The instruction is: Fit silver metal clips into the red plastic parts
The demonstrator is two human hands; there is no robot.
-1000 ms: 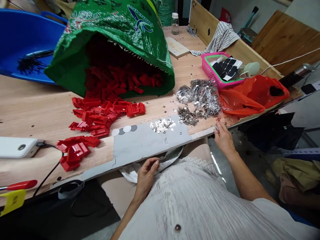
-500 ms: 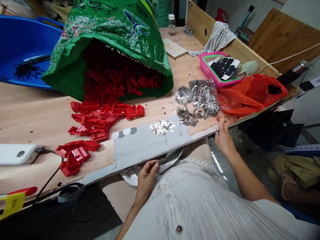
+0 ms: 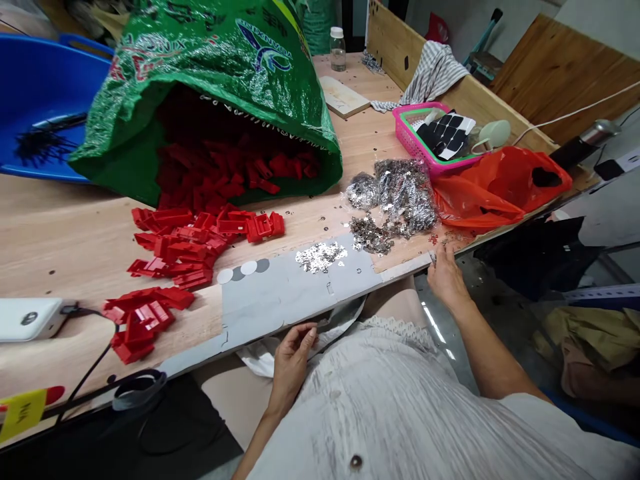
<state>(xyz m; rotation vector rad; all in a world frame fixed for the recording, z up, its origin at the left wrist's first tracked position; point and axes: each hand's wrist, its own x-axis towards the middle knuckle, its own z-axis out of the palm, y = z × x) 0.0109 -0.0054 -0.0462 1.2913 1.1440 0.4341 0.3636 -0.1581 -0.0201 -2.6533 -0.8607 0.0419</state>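
Observation:
My left hand (image 3: 291, 360) rests in my lap below the table edge, fingers curled on a crumpled grey-white plastic bag (image 3: 327, 327). My right hand (image 3: 445, 275) reaches to the table's front edge at the right, fingers bent and pinching a small metal piece beside the heap of small silver metal parts (image 3: 397, 200). A smaller scatter of silver parts (image 3: 320, 255) lies on the grey patch (image 3: 290, 287) of the table. Red plastic clips (image 3: 185, 243) spill from a green woven sack (image 3: 210, 73) at the table's middle.
A blue tub (image 3: 35, 73) stands far left. A pink basket (image 3: 417, 137), an orange plastic bag (image 3: 495, 187), a striped cloth (image 3: 430, 73) and a small bottle (image 3: 337, 47) sit at the right and back. A white power bank (image 3: 27, 317) with cable lies front left.
The view has shifted slightly. Both hands stay almost where they were; my right hand keeps at the table edge.

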